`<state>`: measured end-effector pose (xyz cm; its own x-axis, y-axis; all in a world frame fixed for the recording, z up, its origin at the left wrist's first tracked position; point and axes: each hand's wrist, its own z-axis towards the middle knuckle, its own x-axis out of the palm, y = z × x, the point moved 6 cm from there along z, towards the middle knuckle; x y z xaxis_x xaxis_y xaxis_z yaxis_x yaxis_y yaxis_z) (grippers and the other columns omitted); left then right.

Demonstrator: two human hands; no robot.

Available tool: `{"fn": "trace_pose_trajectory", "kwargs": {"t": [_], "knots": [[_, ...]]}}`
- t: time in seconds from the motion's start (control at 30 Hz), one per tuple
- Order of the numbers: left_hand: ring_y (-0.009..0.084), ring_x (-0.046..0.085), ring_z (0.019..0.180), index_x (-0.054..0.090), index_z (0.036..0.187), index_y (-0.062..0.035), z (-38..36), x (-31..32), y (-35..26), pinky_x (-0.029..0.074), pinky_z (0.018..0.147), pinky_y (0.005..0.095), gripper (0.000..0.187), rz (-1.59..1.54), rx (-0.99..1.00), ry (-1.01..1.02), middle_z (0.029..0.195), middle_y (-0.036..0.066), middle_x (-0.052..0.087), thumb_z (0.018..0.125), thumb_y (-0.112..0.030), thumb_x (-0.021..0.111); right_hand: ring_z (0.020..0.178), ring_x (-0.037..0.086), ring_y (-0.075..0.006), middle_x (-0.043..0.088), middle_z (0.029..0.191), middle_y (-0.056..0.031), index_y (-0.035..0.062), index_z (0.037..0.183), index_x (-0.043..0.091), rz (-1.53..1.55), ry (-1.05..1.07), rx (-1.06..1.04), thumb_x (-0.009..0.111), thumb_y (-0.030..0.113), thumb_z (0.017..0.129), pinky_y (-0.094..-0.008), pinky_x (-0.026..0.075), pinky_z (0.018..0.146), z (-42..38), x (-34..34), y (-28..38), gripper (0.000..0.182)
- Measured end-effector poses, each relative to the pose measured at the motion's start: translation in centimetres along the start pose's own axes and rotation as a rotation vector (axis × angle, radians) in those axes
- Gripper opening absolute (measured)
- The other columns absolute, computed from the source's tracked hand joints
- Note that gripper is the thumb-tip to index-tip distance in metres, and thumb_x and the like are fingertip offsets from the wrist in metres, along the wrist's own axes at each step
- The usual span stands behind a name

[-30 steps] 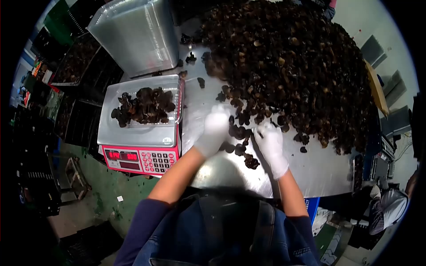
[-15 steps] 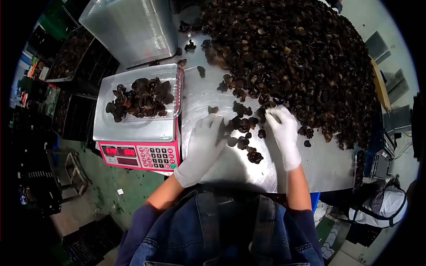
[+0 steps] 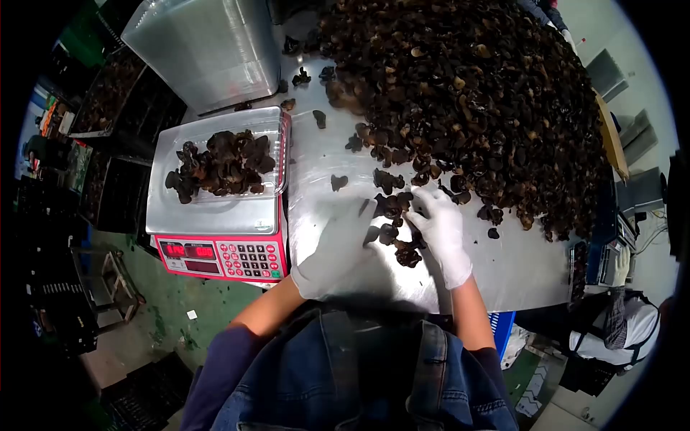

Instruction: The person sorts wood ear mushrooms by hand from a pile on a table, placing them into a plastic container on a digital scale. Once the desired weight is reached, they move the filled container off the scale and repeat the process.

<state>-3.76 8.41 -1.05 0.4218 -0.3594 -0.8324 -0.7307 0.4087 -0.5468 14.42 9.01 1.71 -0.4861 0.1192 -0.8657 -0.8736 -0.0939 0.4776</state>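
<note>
A thin white glove covers my left hand (image 3: 338,248), blurred by motion, over the metal table (image 3: 525,269) just right of the scale; its fingers are smeared. My right hand (image 3: 440,231), gloved too, has thumb and fingers curled at the right edge of several loose dark fungus pieces (image 3: 389,207); whatever lies between its fingertips is too small to make out. On the red scale (image 3: 213,255) rests a clear plastic tray (image 3: 274,161) holding a heap of dark fungus (image 3: 226,161). The red display digits are blurred.
A large pile of dark fungus (image 3: 474,93) covers the table's back right. Behind the scale stands a stack of clear trays (image 3: 208,54). Black crates (image 3: 126,190) are at the left. A co-worker (image 3: 622,323) is at the right; another person's arm shows at the top right.
My right hand has moved slightly down and left, toward the loose pieces. My left hand has shifted a little and is more blurred. At the right, the co-worker's gloved hand has come into view.
</note>
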Motion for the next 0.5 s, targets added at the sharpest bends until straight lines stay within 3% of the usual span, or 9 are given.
{"fn": "trace_pose_trajectory", "kwargs": {"t": [0.1,0.17,0.23,0.3,0.33,0.37,0.43,0.47,0.5], "knots": [[0.0449,0.049,0.122,0.033,0.149,-0.0042,0.1,-0.4,0.9,0.051,0.095,0.045,0.096,-0.078,-0.159,0.052,0.146,0.025,0.038,0.066,-0.02,0.08,0.088,0.063,-0.0318,0.065,0.097,-0.0144,0.0095,0.105,0.071,-0.158,0.063,-0.156,0.072,0.015,0.08,-0.0417,0.052,0.08,2.7,3.2,0.2,0.026],[0.0468,0.048,0.123,0.025,0.153,-0.0032,1.4,-1.5,0.5,0.052,0.095,0.0457,0.111,0.075,0.002,-0.094,0.152,0.03,0.03,0.061,-0.017,0.085,0.078,0.066,-0.0265,0.065,0.092,-0.0103,0.01,0.104,0.07,-0.019,-0.02,0.016,0.075,0.01,0.078,-0.0372,0.053,0.074,1.8,1.7,-1.2,0.027],[0.0458,0.047,0.126,0.021,0.154,-0.0039,2.9,-2.7,-0.8,0.053,0.095,0.0442,0.118,0.082,-0.015,-0.003,0.153,0.032,0.025,0.057,-0.017,0.088,0.077,0.065,-0.0204,0.064,0.091,-0.0089,0.0087,0.107,0.069,0.205,-0.161,0.105,0.072,0.006,0.081,-0.0321,0.052,0.072,-0.7,-1.6,-1.3,0.027],[0.0442,0.047,0.126,0.019,0.156,-0.006,4.4,-2.2,-1.7,0.052,0.096,0.0434,0.123,0.296,0.038,0.199,0.154,0.031,0.025,0.055,-0.019,0.089,0.079,0.063,-0.0155,0.063,0.092,-0.0061,0.0063,0.111,0.068,0.269,-0.187,0.186,0.07,0.001,0.082,-0.0297,0.051,0.071,-3.8,-2.2,-3.9,0.029],[0.0407,0.05,0.124,0.024,0.155,-0.008,5.3,-1.5,-1.3,0.051,0.096,0.0435,0.117,0.302,0.053,0.256,0.154,0.028,0.028,0.058,-0.019,0.088,0.082,0.064,-0.0164,0.061,0.094,-0.007,0.0032,0.114,0.067,0.268,-0.179,0.239,0.069,-0.002,0.083,-0.0292,0.052,0.073,-5.6,-2.2,-4.5,0.032],[0.0407,0.05,0.124,0.024,0.155,-0.008,5.4,-1.1,-1.0,0.051,0.096,0.0435,0.117,0.302,0.057,0.254,0.154,0.028,0.028,0.058,-0.019,0.088,0.088,0.063,-0.0193,0.059,0.105,-0.0108,0.0012,0.123,0.062,0.446,-0.133,0.308,0.072,0.003,0.083,-0.0295,0.052,0.079,-7.7,-0.2,-6.7,0.042],[0.0389,0.05,0.123,0.031,0.153,-0.0091,4.7,-1.0,-1.1,0.052,0.095,0.0445,0.107,0.314,0.177,0.145,0.153,0.026,0.031,0.062,-0.021,0.087,0.115,0.057,-0.0346,0.059,0.125,-0.0178,0.005,0.136,0.054,0.274,-0.033,0.221,0.077,0.032,0.082,-0.041,0.047,0.096,-9.4,-0.4,-3.3,0.065],[0.0379,0.049,0.125,0.037,0.15,-0.0084,3.9,-1.2,-1.2,0.051,0.095,0.0441,0.095,0.286,0.111,0.132,0.151,0.024,0.035,0.069,-0.024,0.084,0.117,0.054,-0.0357,0.054,0.13,-0.0184,0.0065,0.14,0.05,0.097,-0.014,0.138,0.078,0.042,0.078,-0.0432,0.045,0.098,-9.7,-0.2,-2.0,0.077],[0.0379,0.049,0.125,0.037,0.15,-0.0084,2.8,-0.4,-1.0,0.051,0.095,0.0441,0.095,0.291,0.113,0.134,0.151,0.024,0.035,0.069,-0.024,0.084,0.119,0.051,-0.0368,0.05,0.135,-0.0189,0.008,0.144,0.046,-0.079,0.005,0.056,0.078,0.051,0.074,-0.0454,0.043,0.1,-10.0,0.1,-0.7,0.089]]}}
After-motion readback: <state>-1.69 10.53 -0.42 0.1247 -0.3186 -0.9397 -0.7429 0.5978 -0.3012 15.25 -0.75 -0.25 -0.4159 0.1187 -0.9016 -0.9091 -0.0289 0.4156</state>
